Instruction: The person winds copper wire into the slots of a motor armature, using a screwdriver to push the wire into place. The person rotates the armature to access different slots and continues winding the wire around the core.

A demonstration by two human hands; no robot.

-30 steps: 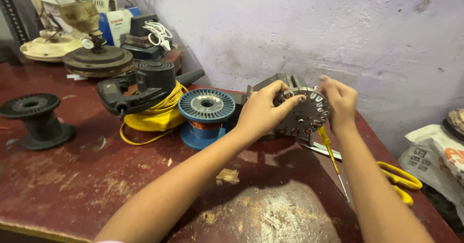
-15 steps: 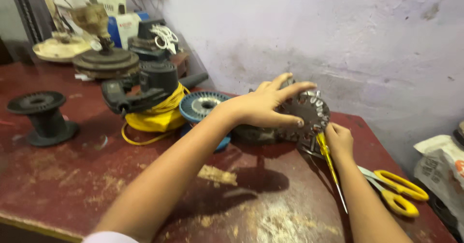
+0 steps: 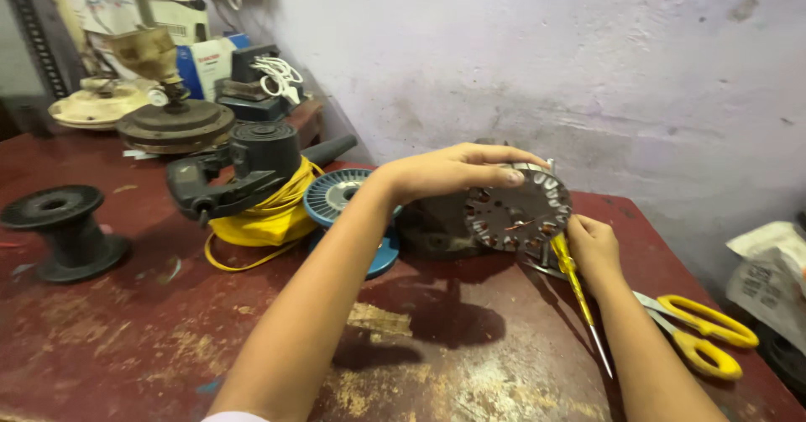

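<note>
A round grey motor stator [image 3: 516, 214] with copper windings stands on edge near the back of the worn red table [image 3: 151, 330]. My left hand [image 3: 445, 170] rests on its top, fingers stretched flat over it. My right hand [image 3: 592, 246] is low beside the stator's right edge, fingers curled at the handle of a yellow screwdriver [image 3: 579, 292] that lies on the table; whether it grips the handle is unclear.
Yellow-handled scissors [image 3: 701, 330] lie at the right. A blue wire spool [image 3: 340, 199], a black angle grinder [image 3: 243, 170] on a yellow cable, and an empty black spool [image 3: 59, 229] sit to the left. Fan parts and boxes crowd the back left corner.
My right hand left the stator's face and dropped to the table beside the screwdriver. My left hand shifted from gripping the stator's side to lying flat across its top.
</note>
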